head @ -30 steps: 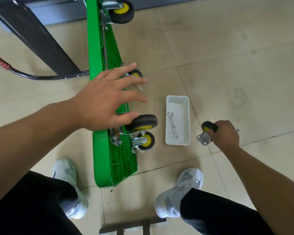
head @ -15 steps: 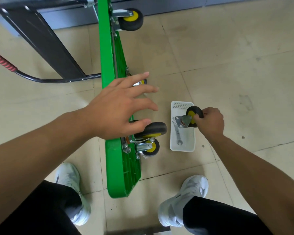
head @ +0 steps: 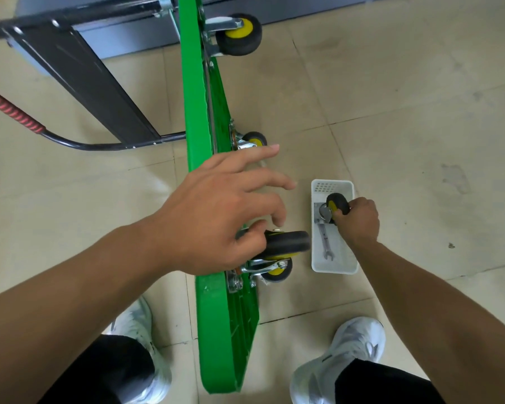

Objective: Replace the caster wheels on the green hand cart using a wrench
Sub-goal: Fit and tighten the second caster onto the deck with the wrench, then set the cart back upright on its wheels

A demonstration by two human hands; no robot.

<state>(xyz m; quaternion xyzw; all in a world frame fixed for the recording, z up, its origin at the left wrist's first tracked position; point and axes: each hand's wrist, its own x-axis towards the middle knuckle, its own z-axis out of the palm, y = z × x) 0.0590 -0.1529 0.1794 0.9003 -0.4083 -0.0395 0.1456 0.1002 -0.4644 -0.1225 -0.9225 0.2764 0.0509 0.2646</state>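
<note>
The green plastic hand cart is tipped up on its long edge on the beige tiled floor, underside facing right, so the casters stick out sideways. The left hand is over the cart's near end with fingers spread wide and mostly straight. It isn't gripping anything; the thumb tip just sits against the tread of the big black wheel with the yellow hub.

The right hand has its fingers curled around a small loose caster wheel, black tyre, yellow hub, metal bracket. It's held right over the far half of the white plastic basket, which sits on the floor just beside the cart. Can't tell if the bracket is touching the basket bottom. The silver open-end wrench lies flat inside the basket, its far end hidden under the caster.

Three more casters are on the cart: a small one right below the big wheel, another small one mid-deck, and a big one at the far end. The black folded handle with the red ribbed grip lies off to the left. White sneakers are at the bottom.
</note>
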